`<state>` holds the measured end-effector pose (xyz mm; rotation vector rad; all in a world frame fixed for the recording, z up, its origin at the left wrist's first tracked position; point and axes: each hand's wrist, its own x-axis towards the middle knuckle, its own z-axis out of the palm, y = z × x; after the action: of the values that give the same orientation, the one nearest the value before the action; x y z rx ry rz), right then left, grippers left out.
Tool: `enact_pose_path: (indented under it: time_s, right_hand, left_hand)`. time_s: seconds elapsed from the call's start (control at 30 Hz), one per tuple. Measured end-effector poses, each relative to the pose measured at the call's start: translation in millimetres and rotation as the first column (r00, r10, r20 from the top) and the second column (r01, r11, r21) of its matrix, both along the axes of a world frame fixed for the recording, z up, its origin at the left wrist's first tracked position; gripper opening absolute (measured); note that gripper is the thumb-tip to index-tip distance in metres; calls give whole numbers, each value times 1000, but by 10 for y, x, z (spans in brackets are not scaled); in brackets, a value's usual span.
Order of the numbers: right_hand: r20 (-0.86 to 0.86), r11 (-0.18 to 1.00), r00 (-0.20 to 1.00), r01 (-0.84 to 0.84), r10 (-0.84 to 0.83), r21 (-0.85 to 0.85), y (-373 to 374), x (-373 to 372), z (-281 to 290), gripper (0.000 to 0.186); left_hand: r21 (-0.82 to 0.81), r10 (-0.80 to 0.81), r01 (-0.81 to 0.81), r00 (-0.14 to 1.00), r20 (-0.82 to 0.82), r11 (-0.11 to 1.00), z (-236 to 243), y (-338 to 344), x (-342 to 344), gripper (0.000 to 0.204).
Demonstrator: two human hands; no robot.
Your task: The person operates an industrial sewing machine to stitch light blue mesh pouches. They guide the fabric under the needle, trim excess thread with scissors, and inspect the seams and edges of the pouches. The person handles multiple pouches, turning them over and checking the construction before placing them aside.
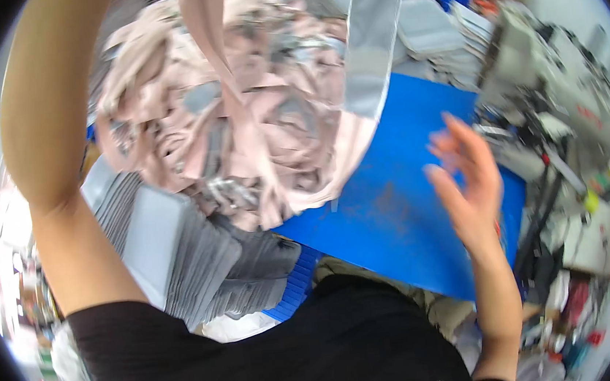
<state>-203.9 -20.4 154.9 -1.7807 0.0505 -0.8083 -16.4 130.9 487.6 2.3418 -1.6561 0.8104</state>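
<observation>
My left arm reaches up along the left side and out past the top edge, its hand out of frame. A pink fabric strip (208, 38) and a grey strip (370, 30) with pink lower part hang down from the top edge, over a big tangled pile of pink and grey strips (160, 131); what holds them up is hidden. My right hand (465, 175), blurred, is open with fingers apart and curved above the blue mat (385, 219), right of the pile, holding nothing that I can see.
Stacks of flat grey padded pieces (164, 248) stand lower left, beside a blue crate (293, 291). More grey pieces (428, 24) lie at the back. A grey machine (563, 129), apparently for sewing, is at the right, with assorted clutter below it.
</observation>
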Motion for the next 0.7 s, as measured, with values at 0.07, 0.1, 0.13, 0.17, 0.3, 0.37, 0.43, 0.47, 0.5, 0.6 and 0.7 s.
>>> enact_pose_path:
  time_s: [0.07, 0.1, 0.13, 0.17, 0.3, 0.37, 0.43, 0.47, 0.5, 0.6, 0.7]
  right_hand:
    - [-9, 987, 991, -135, 137, 84, 125, 289, 195, 75]
    - [116, 972, 971, -220, 211, 77, 76, 495, 30, 66]
    - [47, 978, 977, -208, 207, 9, 39, 577, -5, 45]
    - [44, 948, 960, -279, 276, 154, 10, 603, -115, 37]
    - [339, 251, 698, -597, 630, 762, -440, 164, -474, 26]
    - [-57, 818, 941, -258, 333, 514, -395, 95, -570, 26]
    - [-232, 982, 955, 186, -185, -17, -387, 47, -627, 28]
    - [14, 786, 871, 451, -492, -423, -401, 21, -659, 34]
    - [-93, 832, 867, 431, -489, -350, -433, -73, -684, 36]
    - [-234, 769, 948, -17, 215, 640, -340, -221, -665, 48]
    - [58, 105, 867, -126, 495, 987, -102, -41, -394, 62]
  left_hand:
    - [132, -32, 39, 998, -53, 990, -382, -162, -321, 19]
    - [179, -42, 58, 995, -91, 982, -516, -220, -395, 19]
    - [231, -44, 74, 991, -130, 970, -614, -264, -483, 19]
    - [257, -21, 69, 983, -184, 964, -656, -272, -478, 19]
    - [217, -267, 348, 905, -332, 912, -1148, -391, 236, 19]
    - [236, -81, 212, 882, -464, 948, -1358, -418, 454, 22]
    - [233, 60, 64, 869, -491, 970, -1556, -468, 489, 21]
    - [201, -1, 98, 900, -435, 975, -1634, -486, 480, 22]
    - [161, -67, 135, 927, -368, 978, -1677, -530, 485, 23]
    - [99, -232, 245, 965, -126, 964, -1961, -610, 330, 35]
    - [208, -459, 582, 775, -435, 786, -2572, -369, -392, 35]
